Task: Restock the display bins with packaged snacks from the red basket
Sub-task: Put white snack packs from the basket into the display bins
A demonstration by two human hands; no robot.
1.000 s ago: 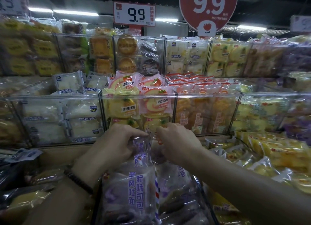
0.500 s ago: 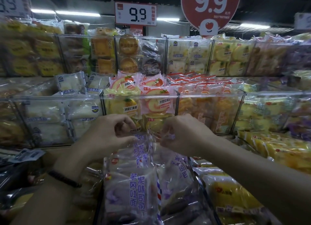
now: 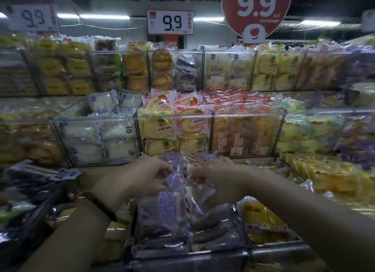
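Both hands are in at the centre of the frame, side by side, each working its own packet. The left hand (image 3: 146,176), beaded bracelet (image 3: 101,205) on the wrist, has its fingers and thumb curled round the crinkled top seal of the left purple packet (image 3: 162,214). The right hand (image 3: 217,180) is pinching the top of the right purple packet (image 3: 211,221) just beside it.

Here is what matters. Both packets stand nearly upright in the front bin (image 3: 223,254) at the lower centre, their long axes running from the hands down toward the bottom of the frame. The tops are under the fingers and the bodies hang below, already between the bin's clear walls. The two packets touch along a red-and-blue striped edge, so neither hand needs to cross over; each is nearest its own.

My read is that this is the settling step: any push goes straight down along that long axis, with no sideways travel. The risk, I'd say, is the thin wrapper tops buckling instead of the bodies sliding down.

Yellow packets (image 3: 261,217) fill the neighbouring bin at the lower right, and the roll-cake bin (image 3: 174,127) sits behind, above the hands. The red basket is not in view.
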